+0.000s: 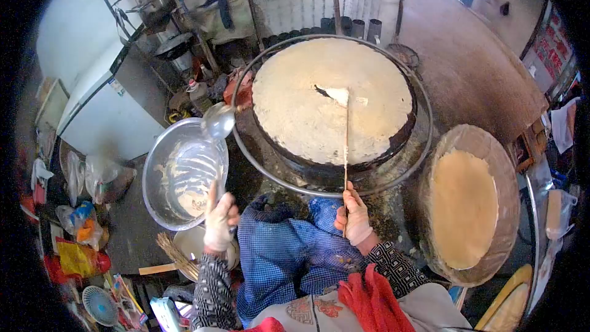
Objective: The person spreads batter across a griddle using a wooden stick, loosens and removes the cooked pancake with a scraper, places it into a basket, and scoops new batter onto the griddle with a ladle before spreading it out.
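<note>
A large round griddle carries a thin pale layer of batter (pixel 295 117) with a small dark gap near its middle. My right hand (pixel 355 216) is closed on a long thin wooden stick (pixel 346 154), whose pale, flat end rests on the batter beside that gap. My left hand (pixel 220 218) grips the handle of a metal ladle (pixel 219 122). The ladle's bowl is over the upper right rim of a steel basin (pixel 149 175), which has batter smeared inside. Both hands wear thin, light gloves.
A metal ring (pixel 279 190) surrounds the griddle. On the right stands a round container lined with plastic (pixel 509 209), holding round flatbreads. A straw brush (pixel 175 255) lies near a bowl (pixel 187 243) below the basin. A white cabinet (pixel 104 117) is at left.
</note>
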The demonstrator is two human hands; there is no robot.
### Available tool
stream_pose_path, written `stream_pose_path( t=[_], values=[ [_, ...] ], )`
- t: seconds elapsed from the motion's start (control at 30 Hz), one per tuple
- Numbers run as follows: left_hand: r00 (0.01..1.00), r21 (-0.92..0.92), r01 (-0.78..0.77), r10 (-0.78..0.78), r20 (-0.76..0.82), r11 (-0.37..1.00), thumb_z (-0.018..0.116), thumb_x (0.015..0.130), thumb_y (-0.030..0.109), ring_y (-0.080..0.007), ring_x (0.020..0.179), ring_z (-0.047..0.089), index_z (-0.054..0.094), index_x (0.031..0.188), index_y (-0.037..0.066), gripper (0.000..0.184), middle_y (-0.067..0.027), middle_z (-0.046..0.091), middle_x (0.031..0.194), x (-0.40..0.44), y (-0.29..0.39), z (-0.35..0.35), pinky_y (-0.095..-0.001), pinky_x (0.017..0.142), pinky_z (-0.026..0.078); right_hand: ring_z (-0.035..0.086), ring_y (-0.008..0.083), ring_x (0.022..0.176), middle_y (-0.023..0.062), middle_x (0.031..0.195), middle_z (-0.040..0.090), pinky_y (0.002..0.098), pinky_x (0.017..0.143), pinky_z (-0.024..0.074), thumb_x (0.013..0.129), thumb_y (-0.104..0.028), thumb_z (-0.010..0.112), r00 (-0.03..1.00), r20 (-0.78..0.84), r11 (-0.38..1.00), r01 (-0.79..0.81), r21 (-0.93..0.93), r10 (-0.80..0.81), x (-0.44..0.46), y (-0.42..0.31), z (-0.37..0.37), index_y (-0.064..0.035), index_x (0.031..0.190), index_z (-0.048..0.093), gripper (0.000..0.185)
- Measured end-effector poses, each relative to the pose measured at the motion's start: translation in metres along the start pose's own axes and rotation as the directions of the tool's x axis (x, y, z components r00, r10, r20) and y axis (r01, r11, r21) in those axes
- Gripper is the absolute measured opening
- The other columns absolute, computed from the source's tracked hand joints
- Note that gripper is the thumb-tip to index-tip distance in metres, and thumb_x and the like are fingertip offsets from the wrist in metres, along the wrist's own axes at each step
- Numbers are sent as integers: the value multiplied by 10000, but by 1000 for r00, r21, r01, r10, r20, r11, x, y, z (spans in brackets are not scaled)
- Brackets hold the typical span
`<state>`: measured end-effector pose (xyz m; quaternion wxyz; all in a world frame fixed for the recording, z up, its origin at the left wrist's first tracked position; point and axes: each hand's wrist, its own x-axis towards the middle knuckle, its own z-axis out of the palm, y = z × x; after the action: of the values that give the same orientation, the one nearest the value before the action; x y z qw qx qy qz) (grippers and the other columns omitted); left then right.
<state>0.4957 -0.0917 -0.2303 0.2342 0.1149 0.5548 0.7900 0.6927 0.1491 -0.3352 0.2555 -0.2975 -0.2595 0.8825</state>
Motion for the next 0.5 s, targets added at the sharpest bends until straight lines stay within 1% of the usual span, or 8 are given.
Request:
stream_pose_path(
  t=[0.07,0.1,0.17,0.27,0.37,0.43,0.47,0.5],
  values=[
    [984,12,28,-30,174,1000,559,950,96,-54,601,389,196,1535,161,691,16,470,856,27,-4,42,-175,456,312,375,107,405,-1,595,529,288,386,303,967,-284,598,998,56,1000,7,16,-8,2,-4,-4,-344,1307,557,347],
    [979,87,42,-58,196,995,559,951,114,-46,581,400,209,1531,149,679,20,457,841,37,-4,73,-169,434,323,372,106,404,-1,599,531,287,387,305,969,-286,595,999,53,1000,-1,2,1,1,-8,-6,-345,1306,558,344],
    [967,118,38,-66,245,992,583,942,116,-61,582,439,207,1533,148,701,-1,488,854,63,-24,115,-179,430,355,366,105,402,0,608,536,285,388,310,972,-290,589,999,47,999,-20,-29,22,-3,-15,-7,-346,1303,560,337],
    [955,361,-45,-66,289,931,540,964,117,-98,566,473,164,1544,254,705,-40,532,875,101,-69,167,-229,415,419,350,102,400,2,612,535,281,390,311,974,-298,582,994,87,998,-66,-17,67,-5,-25,-15,-349,1312,550,343],
    [942,477,-101,-71,329,873,529,975,142,-126,567,487,140,1545,253,699,-80,557,927,107,-109,199,-266,431,453,336,99,400,-1,596,508,278,389,304,976,-308,574,993,90,996,-81,-28,83,-5,-23,-19,-348,1322,536,350],
    [933,380,12,-148,329,925,534,977,151,-120,558,477,95,1548,297,735,-45,542,897,95,-129,216,-265,413,430,333,98,400,-6,577,461,273,389,292,975,-299,577,986,137,995,-95,-25,98,-2,-19,-15,-333,1325,526,356],
    [924,429,-5,-159,346,903,527,984,163,-135,593,508,21,1547,303,770,-56,538,905,91,-140,220,-292,426,454,337,97,403,-8,575,451,271,390,290,976,-296,575,979,174,995,-101,-19,102,6,-11,-18,-321,1321,528,350],
    [929,275,191,-264,260,942,537,983,169,-155,607,534,58,1538,294,744,-64,533,891,59,-111,243,-307,458,488,341,96,405,-10,573,442,269,391,288,977,-293,574,971,216,994,-105,-15,106,11,-5,-18,-310,1317,530,344]
  ],
)
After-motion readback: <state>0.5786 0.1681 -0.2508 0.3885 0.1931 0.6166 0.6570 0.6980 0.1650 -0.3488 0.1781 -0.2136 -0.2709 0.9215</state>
